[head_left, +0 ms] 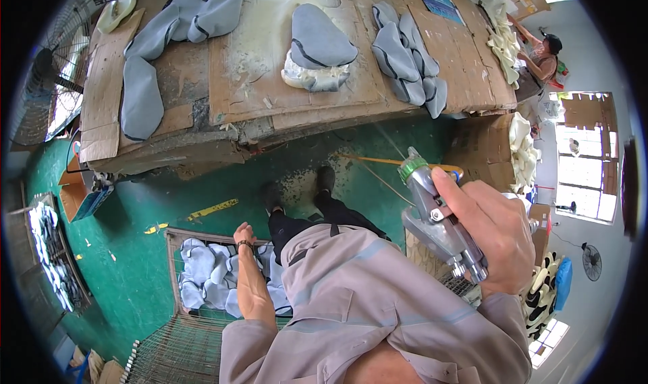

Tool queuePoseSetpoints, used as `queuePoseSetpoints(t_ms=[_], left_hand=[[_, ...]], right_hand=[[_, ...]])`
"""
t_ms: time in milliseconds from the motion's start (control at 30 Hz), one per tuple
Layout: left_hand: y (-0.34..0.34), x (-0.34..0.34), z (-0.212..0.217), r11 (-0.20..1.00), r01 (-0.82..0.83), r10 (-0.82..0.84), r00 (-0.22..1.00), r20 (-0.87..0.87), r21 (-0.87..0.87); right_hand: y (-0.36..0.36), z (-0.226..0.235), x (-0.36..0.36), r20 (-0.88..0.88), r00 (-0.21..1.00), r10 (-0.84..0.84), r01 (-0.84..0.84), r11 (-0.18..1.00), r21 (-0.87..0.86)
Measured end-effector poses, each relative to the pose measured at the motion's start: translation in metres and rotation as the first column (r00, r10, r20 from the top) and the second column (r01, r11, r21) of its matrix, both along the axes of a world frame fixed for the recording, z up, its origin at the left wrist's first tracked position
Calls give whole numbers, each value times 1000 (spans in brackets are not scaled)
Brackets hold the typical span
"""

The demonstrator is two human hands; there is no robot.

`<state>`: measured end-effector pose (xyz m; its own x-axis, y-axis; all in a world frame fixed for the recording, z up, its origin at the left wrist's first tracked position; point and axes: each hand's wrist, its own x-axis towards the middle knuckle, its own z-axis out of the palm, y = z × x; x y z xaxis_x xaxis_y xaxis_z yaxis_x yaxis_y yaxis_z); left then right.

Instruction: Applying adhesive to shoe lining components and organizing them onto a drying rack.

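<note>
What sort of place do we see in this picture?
Probably a small factory workshop: the right hand holds what looks like a spray gun, several similar grey pieces lie on a cardboard-covered workbench, and more are piled lower down.

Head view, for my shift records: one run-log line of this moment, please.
left hand: near grey pads | right hand: holding spray gun | table: single grey pad atop cream piece

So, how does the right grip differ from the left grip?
The right grip is closed around a spray gun; no object shows in the left grip. The right grip looks larger than the left grip. A dark wristband shows near the left grip, none near the right. Both are bare.
</note>
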<state>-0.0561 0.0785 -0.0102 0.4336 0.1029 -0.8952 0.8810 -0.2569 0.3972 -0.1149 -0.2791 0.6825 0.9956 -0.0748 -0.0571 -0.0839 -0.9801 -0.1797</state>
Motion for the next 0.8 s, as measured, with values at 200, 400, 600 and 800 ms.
queuePoseSetpoints(t_ms=[200, 400, 600, 800], left_hand=[[-65, 2, 32, 1000, 9, -9, 993, 118, -4], [-184, 66, 106, 986, 117, -57, 902, 428, -115], [-329, 126, 235, 915, 396, -253, 410, 876, 79], [-462, 139, 339, 697, 438, -598, -81, 798, 567]], right_hand=[[-73, -5, -49, 37, 989, -144, 134, 973, 187], [-153, -20, -93, 114, 952, -283, 217, 890, 401], [-231, -53, -135, 114, 890, -441, 314, 776, 547], [-297, -65, -167, 88, 884, -460, 302, 703, 644]])
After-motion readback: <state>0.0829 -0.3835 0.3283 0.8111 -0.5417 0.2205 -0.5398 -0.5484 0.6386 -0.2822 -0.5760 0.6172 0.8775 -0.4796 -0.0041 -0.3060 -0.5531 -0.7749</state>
